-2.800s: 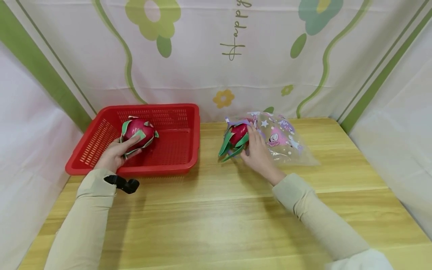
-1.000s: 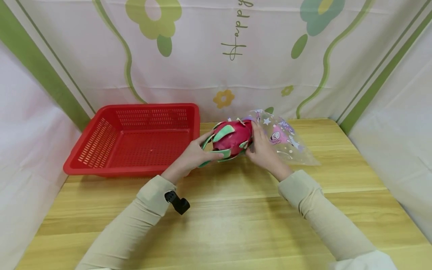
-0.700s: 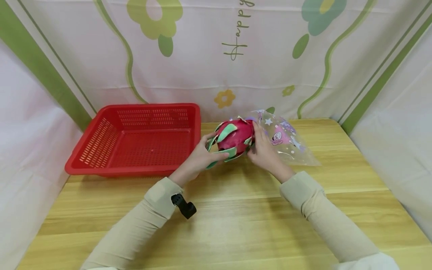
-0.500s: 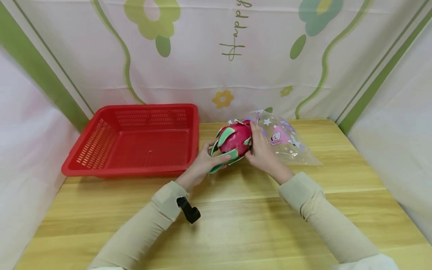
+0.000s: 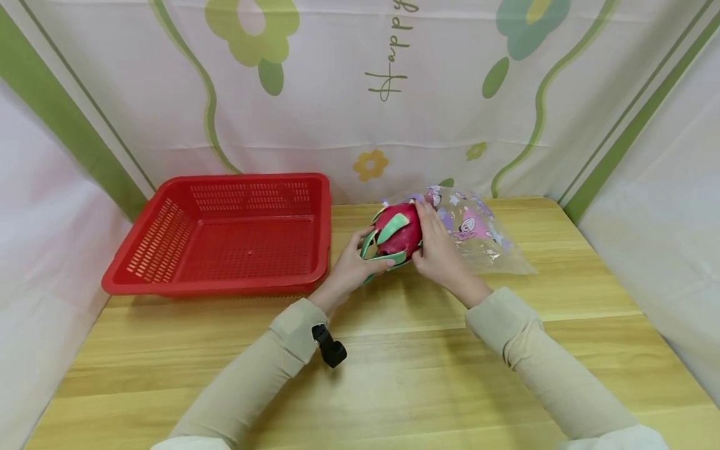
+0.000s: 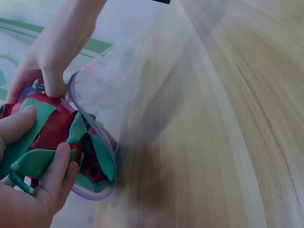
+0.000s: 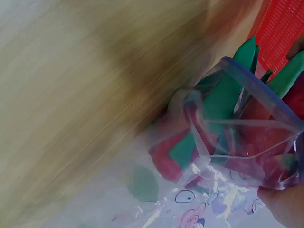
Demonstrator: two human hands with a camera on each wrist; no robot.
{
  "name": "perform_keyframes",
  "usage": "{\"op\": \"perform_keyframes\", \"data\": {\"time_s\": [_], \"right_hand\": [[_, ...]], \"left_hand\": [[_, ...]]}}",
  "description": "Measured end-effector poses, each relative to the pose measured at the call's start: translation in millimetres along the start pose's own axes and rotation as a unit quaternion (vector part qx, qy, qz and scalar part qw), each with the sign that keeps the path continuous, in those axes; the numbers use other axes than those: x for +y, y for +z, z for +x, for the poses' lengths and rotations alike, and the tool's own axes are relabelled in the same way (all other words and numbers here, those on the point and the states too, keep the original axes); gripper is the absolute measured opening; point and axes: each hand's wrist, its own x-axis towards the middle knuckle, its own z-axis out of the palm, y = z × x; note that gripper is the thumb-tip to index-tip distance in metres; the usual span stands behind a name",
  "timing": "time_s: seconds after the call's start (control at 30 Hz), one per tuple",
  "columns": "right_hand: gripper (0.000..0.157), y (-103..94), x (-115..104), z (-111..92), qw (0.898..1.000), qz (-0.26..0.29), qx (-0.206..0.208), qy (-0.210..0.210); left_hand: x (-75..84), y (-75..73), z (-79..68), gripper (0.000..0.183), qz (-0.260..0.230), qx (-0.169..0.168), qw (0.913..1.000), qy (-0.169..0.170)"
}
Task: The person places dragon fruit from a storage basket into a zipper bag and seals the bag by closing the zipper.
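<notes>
My left hand (image 5: 349,270) grips a red dragon fruit (image 5: 406,235) with green scales, thumb and fingers round its leafy end. The fruit's far end is at the open mouth of a clear printed plastic bag (image 5: 478,234). On the right, my right hand (image 5: 441,253) holds the bag's purple-edged rim, its fingers lying along the fruit. Its fingertips are partly hidden behind the fruit and the bag. A second dragon fruit (image 7: 166,156) lies inside the bag, visible through the plastic in the right wrist view and below the held fruit in the left wrist view.
A red plastic basket (image 5: 323,272) with slotted walls stands at the left of the wooden table (image 5: 371,387). Behind the table hangs a flowered curtain (image 5: 337,119), and white cloth encloses both sides. A black strap (image 5: 330,347) sits on the left sleeve.
My left hand has lifted the dragon fruit out of the basket and carried it right to the bag's mouth. Lately it has edged further right, while the right hand has stayed at the bag.
</notes>
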Motion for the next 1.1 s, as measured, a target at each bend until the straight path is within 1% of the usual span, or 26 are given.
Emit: {"op": "perform_keyframes", "data": {"time_s": [0.17,0.23,0.33,0.4,0.43,0.5,0.53,0.57,0.63,0.7,0.77,0.83,0.9,0.93,1.03,1.1], "right_hand": [[0.089,-1.4,-3,-3,1.0,-0.018,0.004,-0.024],[0.088,-1.1,-3,-5,0.998,-0.039,-0.004,-0.046],[0.084,-1.1,-3,-6,0.995,-0.056,-0.013,-0.086],[0.08,-2.3,0,-6,0.993,-0.042,-0.01,-0.111],[0.079,-3.8,2,-6,0.993,-0.023,-0.004,-0.12],[0.078,-7.8,6,-5,0.991,0.011,0.009,-0.131],[0.079,-10.2,9,-5,0.991,0.018,0.016,-0.134],[0.081,-12.6,12,-4,0.991,0.018,0.02,-0.131],[0.087,-18.1,18,-3,0.994,-0.002,0.005,-0.107],[0.092,-22.8,23,-1,0.996,-0.038,-0.024,-0.073],[0.099,-26.6,28,1,0.995,-0.072,-0.06,-0.04],[0.107,-28.9,30,3,0.992,-0.089,-0.086,-0.024],[0.117,-29.3,32,4,0.99,-0.098,-0.102,-0.022],[0.12,-28.6,33,5,0.99,-0.098,-0.102,-0.026],[0.125,-25.6,36,4,0.99,-0.086,-0.103,-0.033],[0.125,-23.5,38,2,0.992,-0.075,-0.089,-0.037]], "left_hand": [[1.7,6.8,1.8,0.078,0.016,0.008,0.9998,0.002],[1.8,7.4,3.5,0.078,0.021,0.012,0.9997,-0.004],[0.8,5.3,5.9,0.078,0.012,0.014,0.9998,-0.009],[-0.7,2.7,7.3,0.078,0.008,0.014,0.9998,-0.011],[-1.3,1.2,7.7,0.078,0.003,0.012,0.9999,-0.011],[-3.1,-1.4,8.6,0.078,-0.003,0.009,0.9999,-0.013],[-3.7,-2.4,9.0,0.078,-0.004,0.006,0.9999,-0.014],[-4.4,-3.4,9.5,0.078,-0.004,0.004,0.9999,-0.016],[-5.5,-5.0,10.6,0.078,-0.008,-0.003,0.9999,-0.014],[-6.8,-6.6,12.1,0.078,-0.007,-0.008,0.9999,-0.012],[-8.0,-7.7,13.2,0.077,-0.007,-0.016,0.9998,-0.01],[-9.6,-8.1,14.3,0.077,0.0,-0.028,0.9996,-0.008],[-11.3,-7.6,15.0,0.076,0.005,-0.044,0.999,-0.006],[-12.1,-7.0,15.2,0.077,0.007,-0.051,0.9987,-0.003],[-13.4,-4.8,15.4,0.077,0.01,-0.067,0.9977,0.006],[-13.4,-2.9,15.8,0.078,0.007,-0.072,0.9973,0.012]]}}
